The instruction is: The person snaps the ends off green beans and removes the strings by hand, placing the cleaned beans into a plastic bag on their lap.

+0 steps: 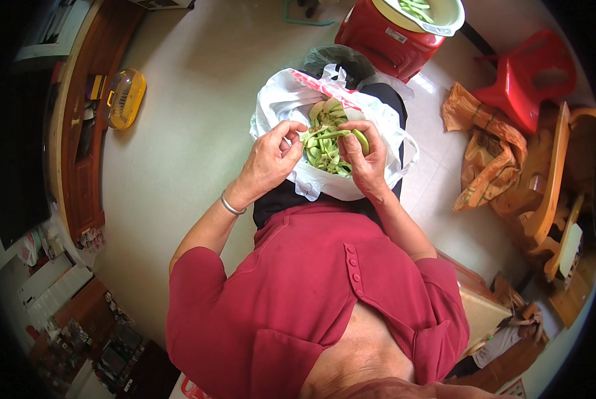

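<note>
A white plastic bag point(278, 99) with red print lies open on my lap, holding a heap of flat green bean pods point(323, 154). Over it, my right hand point(365, 157) grips green bean pods between thumb and fingers. One slender pod point(335, 134) reaches from that hand toward the left. My left hand point(275, 154), with a metal bangle on the wrist, has its thumb and index finger at the thin end of this pod. The exact contact there is small and partly hidden by the fingers.
Beyond the bag, a pale basin point(450, 22) with green pods stands on a red stool point(387, 40). A dark translucent plastic bag point(340, 60) sits before it. To the right are a red plastic chair point(520, 85), an orange sack point(492, 154) and wooden furniture point(547, 184). A yellow case point(126, 99) lies left.
</note>
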Motion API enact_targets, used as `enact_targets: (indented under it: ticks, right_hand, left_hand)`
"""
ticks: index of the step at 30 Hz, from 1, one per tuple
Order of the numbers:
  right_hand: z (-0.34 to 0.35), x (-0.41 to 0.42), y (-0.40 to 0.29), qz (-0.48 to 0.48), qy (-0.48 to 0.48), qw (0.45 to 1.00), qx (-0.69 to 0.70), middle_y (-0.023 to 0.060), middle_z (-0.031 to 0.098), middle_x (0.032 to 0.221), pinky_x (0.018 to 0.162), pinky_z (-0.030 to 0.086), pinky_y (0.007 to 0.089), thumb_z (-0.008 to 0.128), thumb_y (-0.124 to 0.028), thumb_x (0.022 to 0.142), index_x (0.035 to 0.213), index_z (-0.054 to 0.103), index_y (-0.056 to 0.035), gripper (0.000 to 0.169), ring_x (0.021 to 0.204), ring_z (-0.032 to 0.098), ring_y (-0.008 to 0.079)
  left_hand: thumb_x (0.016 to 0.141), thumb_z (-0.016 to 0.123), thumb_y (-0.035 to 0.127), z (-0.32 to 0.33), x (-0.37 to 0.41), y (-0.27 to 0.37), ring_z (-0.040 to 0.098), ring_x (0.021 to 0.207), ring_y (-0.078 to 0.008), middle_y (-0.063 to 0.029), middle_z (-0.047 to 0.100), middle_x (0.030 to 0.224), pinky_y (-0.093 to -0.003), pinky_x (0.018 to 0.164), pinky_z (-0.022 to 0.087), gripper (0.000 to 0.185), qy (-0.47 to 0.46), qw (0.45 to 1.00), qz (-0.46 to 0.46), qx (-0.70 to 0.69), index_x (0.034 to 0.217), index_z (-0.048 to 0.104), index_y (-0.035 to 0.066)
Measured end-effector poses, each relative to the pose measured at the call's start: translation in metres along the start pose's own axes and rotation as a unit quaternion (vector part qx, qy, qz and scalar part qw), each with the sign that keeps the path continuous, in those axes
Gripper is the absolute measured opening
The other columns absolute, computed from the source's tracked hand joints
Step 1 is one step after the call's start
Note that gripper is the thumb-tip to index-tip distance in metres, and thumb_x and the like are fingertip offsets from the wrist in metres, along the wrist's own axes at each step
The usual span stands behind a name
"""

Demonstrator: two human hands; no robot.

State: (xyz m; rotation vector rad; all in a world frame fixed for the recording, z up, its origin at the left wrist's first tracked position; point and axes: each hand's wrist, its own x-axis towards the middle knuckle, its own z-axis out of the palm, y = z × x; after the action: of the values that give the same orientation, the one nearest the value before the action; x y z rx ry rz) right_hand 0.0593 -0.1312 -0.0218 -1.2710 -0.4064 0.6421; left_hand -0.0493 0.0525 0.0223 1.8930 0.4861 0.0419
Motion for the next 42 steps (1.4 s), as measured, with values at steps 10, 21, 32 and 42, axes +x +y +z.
enact_targets:
  ticks: [10, 21, 32, 42]
  right_hand:
    - [0.009, 0.000, -0.005, -0.002, -0.007, 1.000, 0.018, 0.0004, 0.057, 0.077, 0.056, 0.035, 0.0194, 0.055, -0.015, 0.104, 0.114, 0.057, -0.0022, 0.016, 0.063, 0.046, 0.0038]
    - [0.013, 0.002, 0.011, 0.036, 0.003, 0.999, 0.000, -0.0002, 0.058, 0.073, 0.055, 0.035, 0.0208, 0.057, -0.016, 0.104, 0.112, 0.059, -0.0025, 0.016, 0.062, 0.048, 0.0046]
    - [0.018, 0.004, -0.006, -0.173, -0.047, 0.882, -0.436, 0.0118, 0.062, 0.104, 0.067, 0.055, 0.0391, 0.072, -0.013, 0.086, 0.115, 0.063, -0.0062, 0.031, 0.079, 0.067, 0.0307]
    - [0.017, 0.005, 0.016, -0.267, -0.128, 0.803, -0.518, 0.0090, 0.059, 0.093, 0.055, 0.053, 0.0381, 0.068, -0.010, 0.080, 0.090, 0.059, -0.0085, 0.014, 0.063, 0.065, 0.0247]
  left_hand:
    - [0.090, 0.067, 0.003, 0.004, 0.000, 0.007, 0.073, 0.082, -0.0253, -0.0171, 0.073, 0.094, -0.0332, 0.070, 0.056, 0.016, 0.021, 0.987, 0.121, 0.105, 0.104, 0.070, -0.003]
    - [0.087, 0.066, 0.006, 0.005, 0.004, 0.004, 0.066, 0.064, -0.0240, -0.0163, 0.070, 0.084, -0.0344, 0.061, 0.052, 0.013, -0.001, 0.989, 0.088, 0.115, 0.098, 0.069, -0.002]
    - [0.081, 0.064, 0.011, 0.004, 0.007, -0.005, 0.064, 0.068, -0.0372, -0.0158, 0.065, 0.076, -0.0445, 0.061, 0.051, 0.009, 0.006, 0.968, 0.092, 0.235, 0.083, 0.063, 0.002]
    - [0.079, 0.064, 0.012, 0.012, -0.001, 0.000, 0.064, 0.066, -0.0367, -0.0177, 0.064, 0.071, -0.0449, 0.060, 0.051, 0.010, 0.002, 0.967, 0.046, 0.251, 0.083, 0.063, 0.002]
